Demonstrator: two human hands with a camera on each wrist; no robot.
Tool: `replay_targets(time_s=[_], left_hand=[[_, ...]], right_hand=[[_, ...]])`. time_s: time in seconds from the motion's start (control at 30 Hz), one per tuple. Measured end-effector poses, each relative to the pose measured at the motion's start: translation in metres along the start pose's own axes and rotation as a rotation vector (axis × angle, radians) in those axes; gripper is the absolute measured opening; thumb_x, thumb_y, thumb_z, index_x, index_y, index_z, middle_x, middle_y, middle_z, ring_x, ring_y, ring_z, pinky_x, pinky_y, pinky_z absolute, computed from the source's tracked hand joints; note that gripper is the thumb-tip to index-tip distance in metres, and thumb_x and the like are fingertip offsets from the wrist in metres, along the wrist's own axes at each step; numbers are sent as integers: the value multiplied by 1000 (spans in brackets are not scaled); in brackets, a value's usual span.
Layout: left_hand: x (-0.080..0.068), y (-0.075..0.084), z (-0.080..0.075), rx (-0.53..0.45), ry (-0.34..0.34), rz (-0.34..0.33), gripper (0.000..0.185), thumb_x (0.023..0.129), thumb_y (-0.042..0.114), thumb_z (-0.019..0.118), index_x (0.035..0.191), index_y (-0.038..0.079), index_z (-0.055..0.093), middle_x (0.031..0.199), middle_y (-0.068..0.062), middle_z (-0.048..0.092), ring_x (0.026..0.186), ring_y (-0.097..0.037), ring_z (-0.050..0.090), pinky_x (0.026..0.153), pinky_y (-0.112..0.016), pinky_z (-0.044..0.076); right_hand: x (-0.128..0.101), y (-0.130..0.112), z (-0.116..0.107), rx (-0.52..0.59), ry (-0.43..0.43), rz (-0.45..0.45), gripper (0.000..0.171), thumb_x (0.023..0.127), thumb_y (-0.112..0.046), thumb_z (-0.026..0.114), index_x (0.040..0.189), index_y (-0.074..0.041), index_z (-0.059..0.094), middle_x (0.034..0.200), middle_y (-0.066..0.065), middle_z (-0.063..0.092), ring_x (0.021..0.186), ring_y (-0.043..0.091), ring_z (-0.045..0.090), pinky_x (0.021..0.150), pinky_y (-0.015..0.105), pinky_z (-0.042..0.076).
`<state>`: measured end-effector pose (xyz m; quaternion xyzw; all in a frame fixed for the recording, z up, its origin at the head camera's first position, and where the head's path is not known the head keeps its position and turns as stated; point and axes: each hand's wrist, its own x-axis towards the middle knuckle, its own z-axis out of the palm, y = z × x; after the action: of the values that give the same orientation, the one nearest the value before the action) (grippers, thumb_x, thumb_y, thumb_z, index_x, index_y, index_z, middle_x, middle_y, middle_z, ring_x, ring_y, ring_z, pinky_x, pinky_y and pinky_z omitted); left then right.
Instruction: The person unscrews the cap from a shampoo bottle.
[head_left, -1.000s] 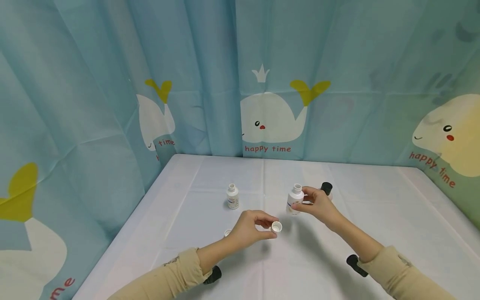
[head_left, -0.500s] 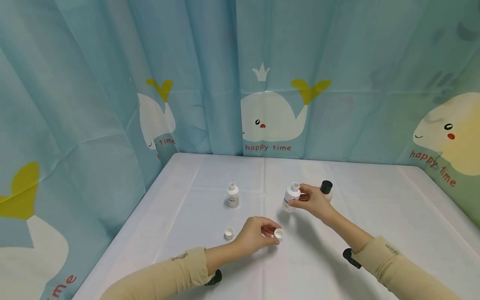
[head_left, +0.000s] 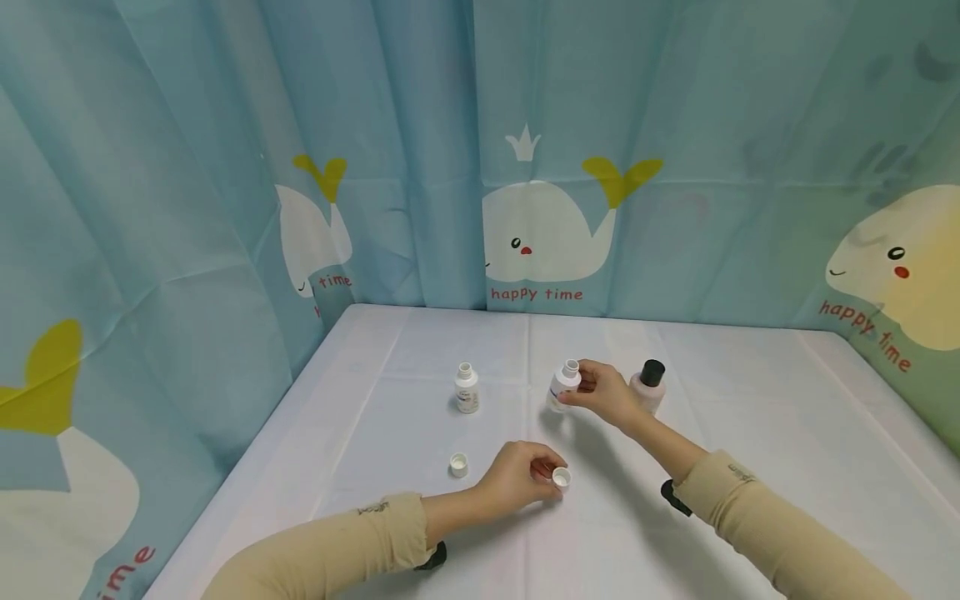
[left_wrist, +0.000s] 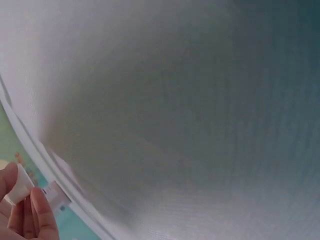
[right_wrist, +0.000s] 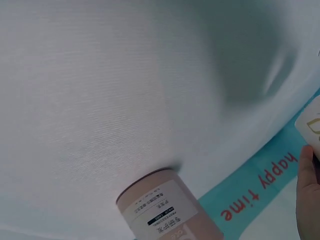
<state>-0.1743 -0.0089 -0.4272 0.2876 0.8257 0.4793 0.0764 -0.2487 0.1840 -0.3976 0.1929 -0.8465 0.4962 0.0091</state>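
Observation:
My left hand (head_left: 521,479) pinches a white screw cap (head_left: 561,478) between thumb and fingers, its hollow side facing up, low over the table. In the left wrist view the same cap (left_wrist: 21,186) sits between the fingertips at the lower left. Farther back, my right hand (head_left: 606,395) grips a small white bottle (head_left: 564,383) by its side; its neck is uncapped and it leans slightly. Only an edge of that bottle (right_wrist: 311,125) and part of the hand show in the right wrist view.
Another uncapped white bottle (head_left: 467,390) stands at the left, with a second white cap (head_left: 458,465) lying in front of it. Behind my right wrist stands a pinkish bottle (head_left: 648,385) with a black cap. A patterned blue curtain (head_left: 420,167) closes off the table's (head_left: 420,333) back.
My right hand has carried the white bottle leftward. The left hand has brought its cap lower, toward the front and slightly right, uncovering the other cap on the table.

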Motion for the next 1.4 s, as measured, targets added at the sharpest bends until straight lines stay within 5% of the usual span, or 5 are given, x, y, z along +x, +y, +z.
replay_targets(time_s=[0.6, 1.4], left_hand=[[10, 1, 1, 34, -58, 8, 21, 69, -8, 77, 88, -1, 70, 82, -10, 70, 66, 4, 55, 63, -9, 48], [20, -7, 1, 159, -90, -78, 22, 65, -7, 80, 83, 1, 70, 66, -2, 61, 59, 4, 43, 58, -10, 40]], right_hand=[[19, 7, 18, -72, 19, 71, 38, 79, -2, 73, 110, 14, 57, 104, 28, 65, 93, 35, 66, 78, 37, 57], [24, 12, 23, -127, 4, 159, 41, 79, -2, 73, 113, 14, 57, 109, 29, 64, 102, 39, 62, 82, 40, 55]])
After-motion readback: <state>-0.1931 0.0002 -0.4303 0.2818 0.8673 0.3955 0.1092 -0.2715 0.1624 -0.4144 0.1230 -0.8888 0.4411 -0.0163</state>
